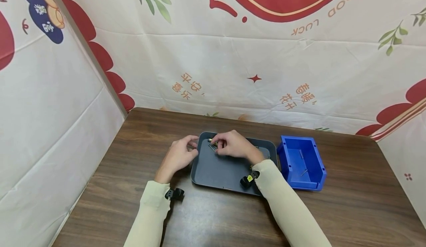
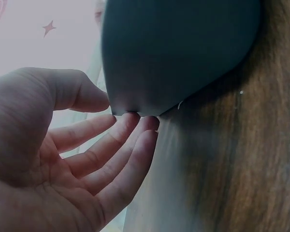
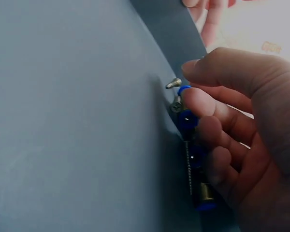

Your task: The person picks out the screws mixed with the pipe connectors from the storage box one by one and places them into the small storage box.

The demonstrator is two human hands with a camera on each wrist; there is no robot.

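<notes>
A dark grey tray (image 1: 219, 173) lies on the table, and my left hand (image 1: 179, 154) touches its left rim with thumb and fingertips. In the left wrist view the fingertips (image 2: 130, 118) meet the lower corner of the tray wall. My right hand (image 1: 233, 144) hovers over the tray's far left corner, fingers loosely bent. Beneath and beside those fingers lie a long screw (image 3: 188, 169), a small screw (image 3: 174, 83) and brass-coloured pieces with blue ends (image 3: 195, 157). Thumb and forefinger stand apart; nothing shows between them. The right forearm hides part of the tray.
To the right of the tray stands a blue plastic bin (image 1: 301, 184), with a couple of thin screws (image 1: 304, 172) inside. The brown wooden table (image 1: 206, 217) runs to a printed cloth wall (image 1: 226, 69) at the back and a cloth wall at the left.
</notes>
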